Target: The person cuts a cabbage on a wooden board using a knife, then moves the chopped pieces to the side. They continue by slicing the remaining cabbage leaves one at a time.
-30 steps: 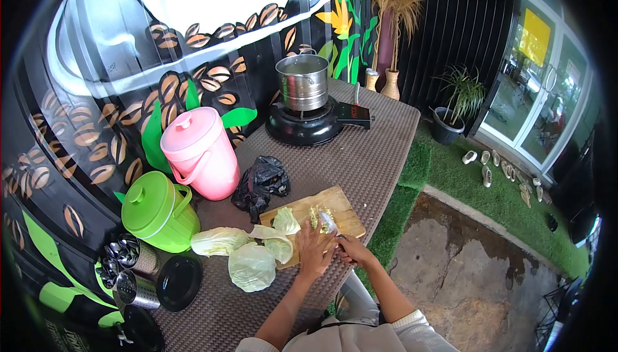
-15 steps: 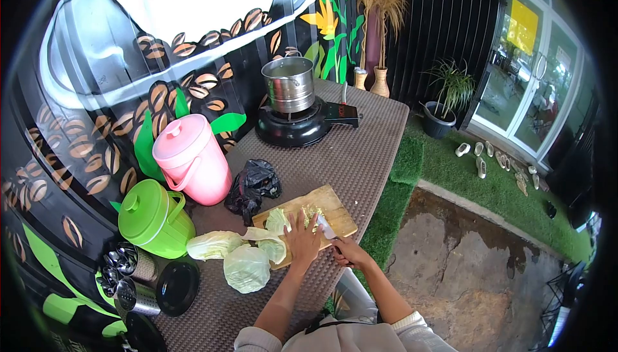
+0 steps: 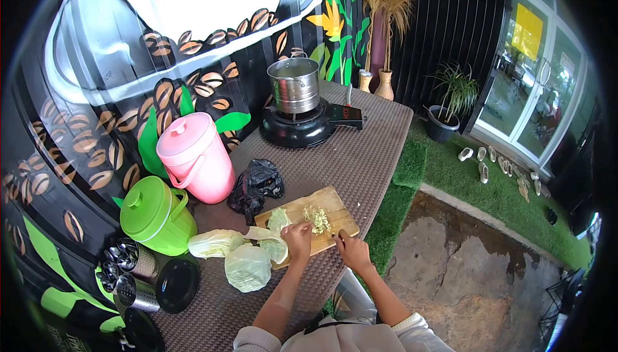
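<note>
A wooden cutting board [image 3: 342, 215] lies near the table edge, with finely chopped cabbage [image 3: 317, 219] heaped on it. My left hand [image 3: 297, 241] is curled closed over the board's left part, beside the chopped pieces; whatever its fingers hold is hidden. On the board's near right side, my right hand [image 3: 353, 252] is closed around the knife [image 3: 333, 236], of which only a small dark part shows; the blade cannot be made out. A cut cabbage [image 3: 248, 268] and loose cabbage leaves [image 3: 215, 244] lie left of my left hand.
Behind the board are a black plastic bag [image 3: 256, 184], a pink lidded jug [image 3: 199, 159] and a green one [image 3: 158, 217]. A steel pot [image 3: 293, 88] sits on a black stove [image 3: 297, 128] farther back. A black plate [image 3: 177, 285] and cutlery holders [image 3: 137, 293] stand at left.
My left hand has gone from spread flat over the chopped cabbage to curled and drawn back left. The knife blade, visible before, no longer shows. The view has shifted slightly.
</note>
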`<state>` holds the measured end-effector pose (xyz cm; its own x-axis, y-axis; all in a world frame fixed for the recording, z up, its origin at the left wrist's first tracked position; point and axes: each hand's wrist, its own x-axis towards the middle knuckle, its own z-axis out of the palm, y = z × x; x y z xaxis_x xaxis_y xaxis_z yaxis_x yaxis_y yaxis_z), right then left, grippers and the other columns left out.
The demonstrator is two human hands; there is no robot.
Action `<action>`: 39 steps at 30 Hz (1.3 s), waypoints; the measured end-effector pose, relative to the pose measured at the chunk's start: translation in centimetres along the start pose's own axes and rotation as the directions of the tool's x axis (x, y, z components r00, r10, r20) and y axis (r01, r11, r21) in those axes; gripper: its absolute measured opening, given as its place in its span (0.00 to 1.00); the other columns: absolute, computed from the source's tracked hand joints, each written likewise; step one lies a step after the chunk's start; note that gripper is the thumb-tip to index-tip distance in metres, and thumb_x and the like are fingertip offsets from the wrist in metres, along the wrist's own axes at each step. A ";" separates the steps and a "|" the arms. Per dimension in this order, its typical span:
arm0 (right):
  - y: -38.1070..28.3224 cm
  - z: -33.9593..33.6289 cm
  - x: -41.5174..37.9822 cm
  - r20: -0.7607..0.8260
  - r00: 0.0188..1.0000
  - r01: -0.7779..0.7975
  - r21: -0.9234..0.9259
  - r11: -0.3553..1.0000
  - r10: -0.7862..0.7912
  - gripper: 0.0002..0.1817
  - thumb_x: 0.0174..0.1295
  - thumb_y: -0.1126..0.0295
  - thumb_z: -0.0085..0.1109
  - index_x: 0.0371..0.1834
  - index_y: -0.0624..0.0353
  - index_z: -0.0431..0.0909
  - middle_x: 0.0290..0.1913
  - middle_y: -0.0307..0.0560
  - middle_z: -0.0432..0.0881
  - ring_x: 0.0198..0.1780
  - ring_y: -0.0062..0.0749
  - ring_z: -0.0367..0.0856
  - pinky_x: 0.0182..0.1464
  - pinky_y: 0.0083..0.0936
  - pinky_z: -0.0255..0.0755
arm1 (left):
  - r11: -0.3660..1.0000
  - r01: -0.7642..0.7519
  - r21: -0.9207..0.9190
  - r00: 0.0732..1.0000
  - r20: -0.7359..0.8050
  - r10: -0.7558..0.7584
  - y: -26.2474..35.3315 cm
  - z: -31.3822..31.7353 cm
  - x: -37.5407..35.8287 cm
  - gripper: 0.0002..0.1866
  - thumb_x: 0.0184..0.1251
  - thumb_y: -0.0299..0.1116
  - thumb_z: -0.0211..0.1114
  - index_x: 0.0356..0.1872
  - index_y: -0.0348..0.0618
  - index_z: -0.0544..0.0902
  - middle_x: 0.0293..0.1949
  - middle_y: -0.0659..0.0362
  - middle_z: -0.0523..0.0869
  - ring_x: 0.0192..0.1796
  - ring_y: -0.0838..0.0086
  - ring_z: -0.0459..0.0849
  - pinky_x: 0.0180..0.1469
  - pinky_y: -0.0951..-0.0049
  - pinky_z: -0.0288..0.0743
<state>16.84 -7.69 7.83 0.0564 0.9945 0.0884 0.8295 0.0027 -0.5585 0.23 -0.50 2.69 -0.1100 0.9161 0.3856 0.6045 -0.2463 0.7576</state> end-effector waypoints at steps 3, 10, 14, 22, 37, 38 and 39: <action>0.2 -0.1 0.1 -0.047 0.997 0.059 0.006 0.998 -0.059 0.15 0.68 0.56 0.52 0.40 0.58 0.72 0.25 0.57 0.81 0.28 0.56 0.81 0.29 0.48 0.72 | 0.984 0.066 -0.166 0.997 -0.037 -0.073 -0.4 -0.1 0.4 0.07 0.56 0.28 0.68 0.36 0.45 0.89 0.39 0.58 0.88 0.46 0.66 0.79 0.55 0.66 0.62; 1.0 0.1 0.3 -0.145 0.980 0.138 0.003 0.990 -0.137 0.15 0.63 0.58 0.59 0.38 0.59 0.73 0.29 0.53 0.83 0.30 0.51 0.82 0.30 0.41 0.73 | 0.957 -0.262 0.122 0.962 -0.042 0.268 3.1 -2.0 -1.3 0.13 0.60 0.33 0.66 0.47 0.50 0.87 0.57 0.58 0.81 0.59 0.56 0.71 0.64 0.54 0.56; 1.1 0.4 0.4 -0.170 0.973 0.160 -0.003 0.987 -0.159 0.15 0.63 0.58 0.59 0.38 0.58 0.73 0.29 0.53 0.82 0.30 0.51 0.82 0.30 0.40 0.73 | 0.883 -0.455 0.120 0.880 0.210 0.425 4.2 -2.1 -1.6 0.14 0.65 0.46 0.61 0.47 0.61 0.88 0.72 0.58 0.64 0.69 0.48 0.57 0.67 0.41 0.43; 1.5 0.4 -0.2 -0.226 0.959 0.172 -0.006 0.985 -0.169 0.13 0.60 0.60 0.61 0.35 0.57 0.72 0.26 0.54 0.80 0.27 0.50 0.81 0.28 0.40 0.74 | 0.877 -0.423 0.227 0.888 0.296 0.352 4.3 -1.8 -1.4 0.17 0.68 0.55 0.55 0.48 0.68 0.87 0.74 0.58 0.60 0.73 0.44 0.51 0.67 0.29 0.35; 1.7 -1.7 -1.9 -0.271 0.952 0.153 0.013 0.988 -0.144 0.14 0.59 0.60 0.63 0.34 0.59 0.74 0.25 0.53 0.80 0.27 0.50 0.81 0.28 0.40 0.73 | 0.879 -0.294 0.375 0.945 0.250 0.209 2.3 -1.3 0.1 0.21 0.70 0.56 0.51 0.55 0.63 0.84 0.73 0.52 0.59 0.76 0.46 0.45 0.67 0.27 0.36; 1.9 -1.9 -2.0 -0.272 0.951 0.153 0.012 0.988 -0.144 0.14 0.59 0.60 0.63 0.34 0.59 0.74 0.25 0.53 0.80 0.27 0.50 0.81 0.28 0.40 0.73 | 0.878 -0.301 0.372 0.946 0.236 0.224 2.3 -1.2 0.4 0.20 0.70 0.54 0.52 0.53 0.61 0.85 0.72 0.52 0.61 0.76 0.46 0.46 0.67 0.28 0.37; 1.9 -2.2 -2.2 -0.282 0.950 0.149 0.025 0.989 -0.136 0.14 0.59 0.60 0.63 0.33 0.59 0.74 0.25 0.54 0.80 0.27 0.49 0.82 0.28 0.40 0.73 | 0.877 -0.307 0.369 0.946 0.221 0.238 2.0 -1.0 0.6 0.20 0.70 0.52 0.53 0.52 0.59 0.85 0.71 0.51 0.62 0.75 0.47 0.48 0.67 0.29 0.37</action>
<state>19.54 -10.06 8.38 0.0978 0.9145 0.3927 0.8143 0.1533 -0.5599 0.55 -0.77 4.99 0.2143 0.8776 0.4289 0.8552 -0.3807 0.3516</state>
